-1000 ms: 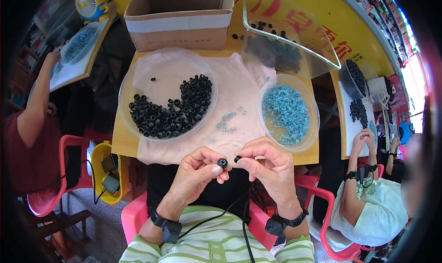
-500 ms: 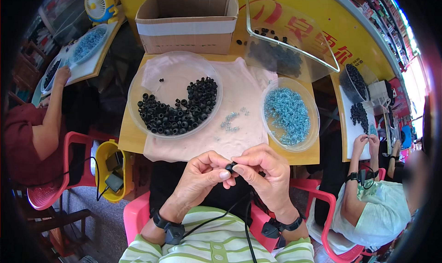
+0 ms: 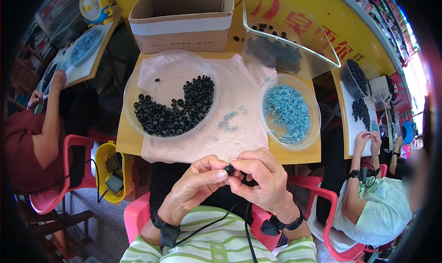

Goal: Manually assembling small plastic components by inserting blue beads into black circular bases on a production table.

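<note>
In front of my lap, my left hand (image 3: 199,181) is closed, pinching a small black plastic cap (image 3: 229,169) between thumb and forefinger. My right hand (image 3: 261,176) meets it there, with forefinger and thumb curled around the cap's other side; its remaining fingers are bent and partly hidden. Beyond my hands, a round clear tub (image 3: 131,108) holds many loose black caps (image 3: 177,118). To the right, a smaller round tub (image 3: 315,136) contains light blue translucent pieces (image 3: 286,108). A few clear bluish pieces (image 3: 228,121) lie on the pink cloth (image 3: 198,148) between the tubs.
An open cardboard box (image 3: 182,35) stands at the table's back, beside a tilted clear bin (image 3: 317,65) with black pieces. Co-workers sit at side tables left (image 3: 46,134) and right (image 3: 368,203). A yellow bucket (image 3: 129,182) stands left of my pink chair (image 3: 136,217).
My right thumb has shifted down, and its forefinger has lifted slightly off the cap's top, so more of the cap shows. The left hand keeps its pinch. The whole view has shifted slightly.
</note>
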Demonstrator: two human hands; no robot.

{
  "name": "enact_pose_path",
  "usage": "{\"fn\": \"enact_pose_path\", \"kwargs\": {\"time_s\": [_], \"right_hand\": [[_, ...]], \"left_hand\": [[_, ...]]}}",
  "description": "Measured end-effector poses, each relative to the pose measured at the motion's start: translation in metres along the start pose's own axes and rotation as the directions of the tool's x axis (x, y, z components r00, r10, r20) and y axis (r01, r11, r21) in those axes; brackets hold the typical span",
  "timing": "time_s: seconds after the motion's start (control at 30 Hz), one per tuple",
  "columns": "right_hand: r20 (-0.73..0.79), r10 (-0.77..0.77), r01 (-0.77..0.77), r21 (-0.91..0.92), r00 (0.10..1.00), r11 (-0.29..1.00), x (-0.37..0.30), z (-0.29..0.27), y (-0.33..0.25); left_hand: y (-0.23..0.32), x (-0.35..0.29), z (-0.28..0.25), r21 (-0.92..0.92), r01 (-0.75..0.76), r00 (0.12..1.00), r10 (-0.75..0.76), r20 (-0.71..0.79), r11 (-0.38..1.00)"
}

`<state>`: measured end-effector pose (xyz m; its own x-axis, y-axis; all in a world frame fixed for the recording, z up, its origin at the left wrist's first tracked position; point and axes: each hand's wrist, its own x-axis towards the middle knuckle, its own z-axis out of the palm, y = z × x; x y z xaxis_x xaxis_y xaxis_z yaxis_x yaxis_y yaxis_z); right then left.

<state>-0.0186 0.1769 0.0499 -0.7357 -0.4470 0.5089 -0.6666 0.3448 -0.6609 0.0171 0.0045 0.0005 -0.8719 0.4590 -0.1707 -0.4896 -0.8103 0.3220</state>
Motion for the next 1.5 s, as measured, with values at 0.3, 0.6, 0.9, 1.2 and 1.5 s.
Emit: {"fn": "enact_pose_path", "kwargs": {"time_s": [0.3,0.6,0.9,1.2,1.5], "right_hand": [[0.015,-0.222,0.223,-0.107,0.975,0.969,0.012,-0.012,0.007],[-0.060,0.154,-0.164,-0.231,0.986,0.959,0.096,-0.056,0.047],[-0.375,0.207,-0.400,-0.567,0.904,0.720,0.162,-0.124,0.137],[0.237,0.200,-0.131,-0.276,0.951,0.952,0.061,-0.024,0.040],[0.121,0.194,-0.156,-0.270,0.973,0.950,0.011,0.050,0.047]], "left_hand": [[0.008,0.008,0.022,0.033,0.055,0.987,-0.049,-0.153,0.998],[0.079,0.036,0.025,0.995,-0.081,0.748,0.663,0.029,0.049],[0.114,0.056,-0.017,0.846,0.102,0.754,0.595,0.277,-0.523],[0.120,0.059,-0.024,0.877,0.207,0.759,0.637,0.136,-0.434],[0.100,0.034,-0.004,0.970,-0.072,0.682,0.698,0.216,-0.230]]}}
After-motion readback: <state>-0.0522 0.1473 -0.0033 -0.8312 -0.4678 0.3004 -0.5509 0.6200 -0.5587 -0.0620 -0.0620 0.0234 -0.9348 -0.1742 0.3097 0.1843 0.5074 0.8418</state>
